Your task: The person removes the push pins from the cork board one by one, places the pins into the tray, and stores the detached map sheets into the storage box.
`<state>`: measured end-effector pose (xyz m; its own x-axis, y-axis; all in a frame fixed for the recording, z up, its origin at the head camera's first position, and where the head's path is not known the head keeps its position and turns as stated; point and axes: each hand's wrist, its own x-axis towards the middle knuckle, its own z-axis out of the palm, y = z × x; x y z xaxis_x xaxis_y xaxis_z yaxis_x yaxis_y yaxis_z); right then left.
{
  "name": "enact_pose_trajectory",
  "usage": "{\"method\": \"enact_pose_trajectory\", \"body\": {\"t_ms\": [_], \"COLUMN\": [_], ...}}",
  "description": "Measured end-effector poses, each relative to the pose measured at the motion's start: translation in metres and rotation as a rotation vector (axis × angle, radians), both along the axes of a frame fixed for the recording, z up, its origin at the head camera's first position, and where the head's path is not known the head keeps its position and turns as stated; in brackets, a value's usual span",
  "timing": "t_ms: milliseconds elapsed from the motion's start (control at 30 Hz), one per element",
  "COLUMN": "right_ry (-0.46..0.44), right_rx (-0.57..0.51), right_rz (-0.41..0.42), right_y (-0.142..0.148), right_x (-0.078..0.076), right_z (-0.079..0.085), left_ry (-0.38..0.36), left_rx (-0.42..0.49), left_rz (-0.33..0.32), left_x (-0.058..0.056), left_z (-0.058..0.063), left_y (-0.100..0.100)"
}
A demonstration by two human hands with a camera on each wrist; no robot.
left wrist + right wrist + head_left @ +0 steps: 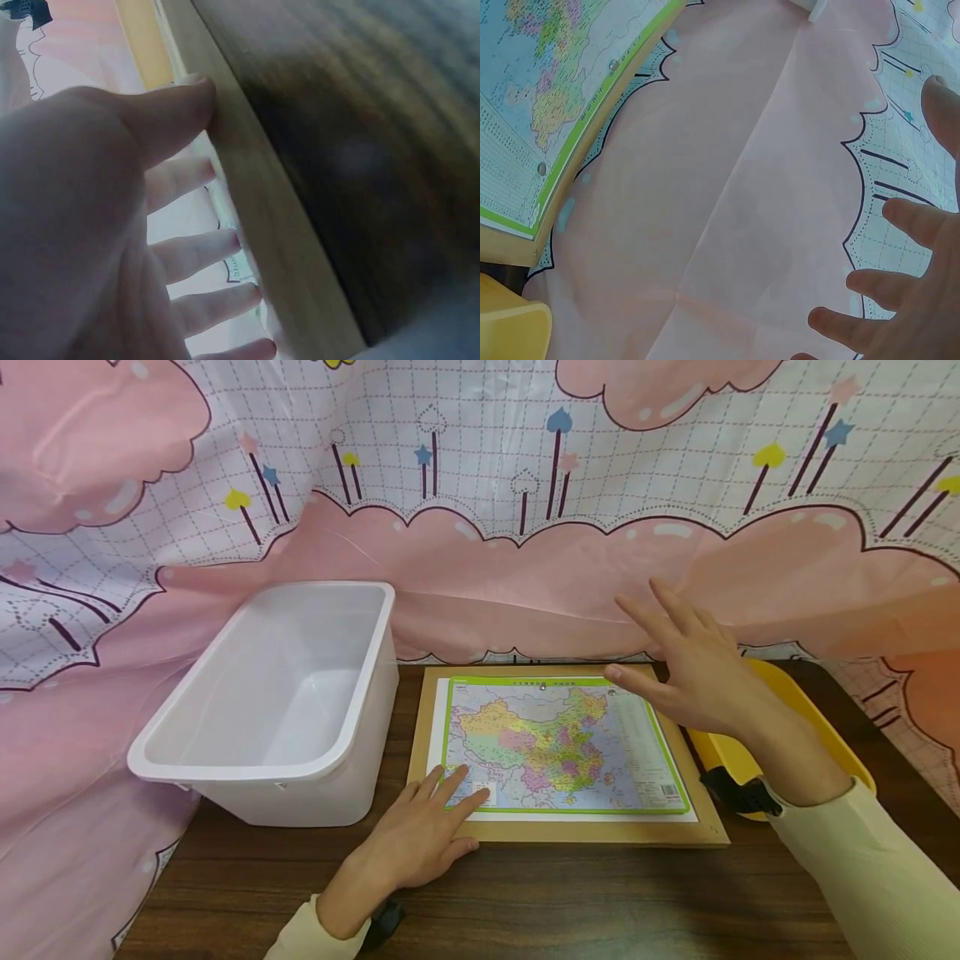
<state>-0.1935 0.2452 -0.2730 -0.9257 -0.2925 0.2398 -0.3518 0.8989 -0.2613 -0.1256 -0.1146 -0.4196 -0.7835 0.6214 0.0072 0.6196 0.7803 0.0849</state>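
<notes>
Lying flat on a straight-edged, pale wooden board [592,832] on the dark, grained table [570,902], one glossy, green-bordered rectangular map [540,747] bears two small round studs [542,687] near its far edge. The left hand [412,835] spreads nearly straight fingers over its near left corner, and the right hand [697,668] hovers by the far right, fingers splayed wide, both grasping nothing. Around them are one deep white plastic bin [300,793], one yellow container [514,330] and a creased, cloud-printed cloth [480,602].
</notes>
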Motion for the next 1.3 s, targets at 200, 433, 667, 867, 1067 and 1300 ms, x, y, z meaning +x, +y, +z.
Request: {"method": "enact_pose_trajectory", "body": {"t_ms": [200,433,667,867,1067,1300], "right_ry": [-0.018,-0.035,-0.036,-0.041,-0.059,-0.111], "right_rx": [-0.002,0.007,0.003,0.0,-0.007,-0.032], "right_rz": [0.004,0.004,0.019,0.038,0.047,0.072], "right_y": [-0.002,-0.007,-0.011,-0.014,-0.017,-0.035], "right_x": [-0.002,-0.006,-0.006,-0.009,-0.014,-0.028], "right_z": [-0.001,-0.004,-0.005,-0.006,-0.008,-0.01], "left_ry": [0.029,0.034,0.036,0.014,0.016,0.01], "left_rx": [0.018,0.062,0.073,0.067,0.069,0.079], "left_rz": [0.002,0.013,0.024,0.031,0.023,0.027], "left_x": [0.003,0.001,-0.003,-0.004,-0.004,-0.004], "left_z": [-0.008,-0.016,-0.011,-0.005,-0.005,-0.005], "left_y": [-0.001,-0.003,-0.002,0.001,0.003,0.002]}}
